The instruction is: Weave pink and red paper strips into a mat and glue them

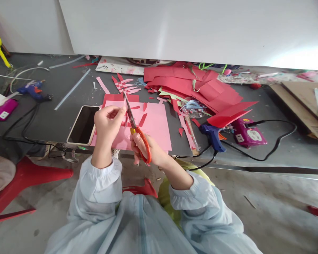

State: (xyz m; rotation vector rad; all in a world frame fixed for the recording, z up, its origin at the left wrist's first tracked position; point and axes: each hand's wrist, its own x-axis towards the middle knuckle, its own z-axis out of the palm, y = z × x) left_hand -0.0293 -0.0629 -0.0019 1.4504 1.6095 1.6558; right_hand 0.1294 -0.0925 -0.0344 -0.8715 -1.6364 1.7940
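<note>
My right hand (148,146) grips a pair of scissors (141,135) by its orange handles, with the blades pointing up and away from me. Between the thumb and fingers of my left hand (107,121) is a small pink paper piece (125,105), right beside the blades. Both hands are above a pink paper sheet (160,123), on which several short red paper strips lie. Partly under that sheet is a red paper (112,98). Just beyond it lies a woven piece of red and pink strips (123,84). A phone (82,125) rests left of my left hand.
Red paper sheets (180,83) are piled at the back right. A blue glue gun (213,135) with a black cable and a purple box (249,134) sit at the right. Another glue gun (33,90) lies left. Cardboard (299,109) is at far right.
</note>
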